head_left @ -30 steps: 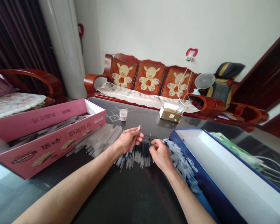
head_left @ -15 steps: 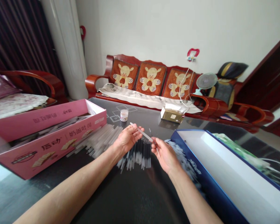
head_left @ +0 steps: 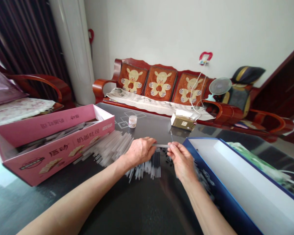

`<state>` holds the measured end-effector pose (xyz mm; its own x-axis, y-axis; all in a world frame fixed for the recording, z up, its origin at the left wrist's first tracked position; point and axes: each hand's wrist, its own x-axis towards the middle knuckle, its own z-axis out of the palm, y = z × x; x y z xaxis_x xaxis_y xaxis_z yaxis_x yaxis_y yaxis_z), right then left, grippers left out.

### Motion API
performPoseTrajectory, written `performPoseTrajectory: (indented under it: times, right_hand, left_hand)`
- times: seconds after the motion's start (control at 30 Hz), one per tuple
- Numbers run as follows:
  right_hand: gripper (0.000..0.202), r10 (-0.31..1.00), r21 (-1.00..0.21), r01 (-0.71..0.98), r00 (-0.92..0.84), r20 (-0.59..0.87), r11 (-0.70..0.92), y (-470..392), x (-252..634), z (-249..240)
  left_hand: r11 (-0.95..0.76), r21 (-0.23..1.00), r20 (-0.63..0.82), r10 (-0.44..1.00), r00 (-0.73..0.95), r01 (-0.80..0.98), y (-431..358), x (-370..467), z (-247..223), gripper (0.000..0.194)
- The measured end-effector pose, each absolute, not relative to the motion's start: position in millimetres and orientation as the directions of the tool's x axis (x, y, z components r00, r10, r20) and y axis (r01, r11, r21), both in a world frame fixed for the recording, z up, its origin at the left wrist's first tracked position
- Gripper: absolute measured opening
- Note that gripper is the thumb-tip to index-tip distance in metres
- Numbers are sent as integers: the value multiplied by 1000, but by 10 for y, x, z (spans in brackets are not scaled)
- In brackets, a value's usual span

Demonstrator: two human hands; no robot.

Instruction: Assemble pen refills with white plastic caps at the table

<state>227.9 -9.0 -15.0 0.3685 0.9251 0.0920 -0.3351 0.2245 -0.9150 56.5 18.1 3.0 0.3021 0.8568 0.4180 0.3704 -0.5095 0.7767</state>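
A thin, whitish translucent tube (head_left: 161, 146) spans level between my two hands above the table. My left hand (head_left: 140, 150) is closed at its left end, knuckles up. My right hand (head_left: 182, 158) pinches the other end between thumb and fingers. A slim dark rod with a pale tip (head_left: 171, 135) sticks up from the right fingers; its lower part is hidden. Below the hands lies a row of dark tubes with whitish ends (head_left: 155, 164). Beside my left wrist is a heap of clear whitish tubes (head_left: 112, 147). Small black pieces (head_left: 168, 160) are scattered near my right hand.
A pink carton (head_left: 63, 143) with tubes inside stands left on the dark table (head_left: 147, 205). A blue box with white inside (head_left: 235, 169) stands right, with more tubes (head_left: 205, 178) along its side. A small jar (head_left: 132, 121) and a tissue box (head_left: 183, 121) are farther back.
My left hand has turned knuckles-up and closed round the tube's end. The tube has gone from slanted to nearly level. The view has shifted slightly.
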Motion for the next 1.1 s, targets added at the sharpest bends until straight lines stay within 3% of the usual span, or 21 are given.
performPoseTrajectory:
  times: [0.23, 0.33, 0.43, 0.73, 1.1]
  right_hand:
    - [29, 988, -855, -503, 138, 66, 127, -122, 2297, -79]
    - [36, 971, -838, -506, 214, 105, 202, -106, 2356, -62]
    - [31, 949, -835, -483, 285, 132, 262, -110, 2354, -43]
    - [29, 934, -848, -463, 344, 94, 256, -103, 2333, -54]
    - [28, 965, -885, -423, 245, 97, 196, -105, 2326, -164]
  left_hand:
    - [-674, 474, 496, 736, 460, 567, 195, 544, -62, 35]
    - [-641, 468, 543, 752, 375, 608, 220, 522, -73, 27]
    - [-610, 514, 548, 774, 316, 604, 224, 513, -78, 30]
    - [-669, 507, 570, 734, 370, 544, 243, 545, -155, 31]
    - [-699, 238, 541, 672, 505, 674, 202, 579, -99, 32]
